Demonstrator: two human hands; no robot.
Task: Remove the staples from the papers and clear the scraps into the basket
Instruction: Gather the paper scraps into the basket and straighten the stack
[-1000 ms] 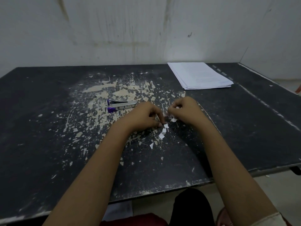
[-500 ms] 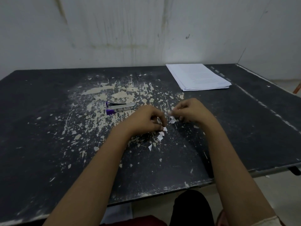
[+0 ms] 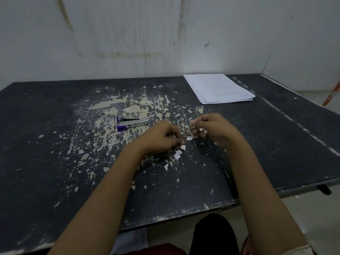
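Note:
Small white paper scraps lie scattered on the black table in front of me. My left hand rests on the table with its fingers curled, pinching a scrap at its fingertips. Just to the right, my right hand hovers slightly above the table, fingers curled round a few small scraps. One loose scrap lies between the two hands. A stack of white papers sits at the back right. No basket is in view.
A silver and purple stapler lies left of my hands. The tabletop is worn, with pale chipped patches in its middle. A white wall stands behind the table. The front edge is close to my lap.
My right hand has lifted a little and drawn away to the right with scraps in it. My left hand has stayed over the scraps.

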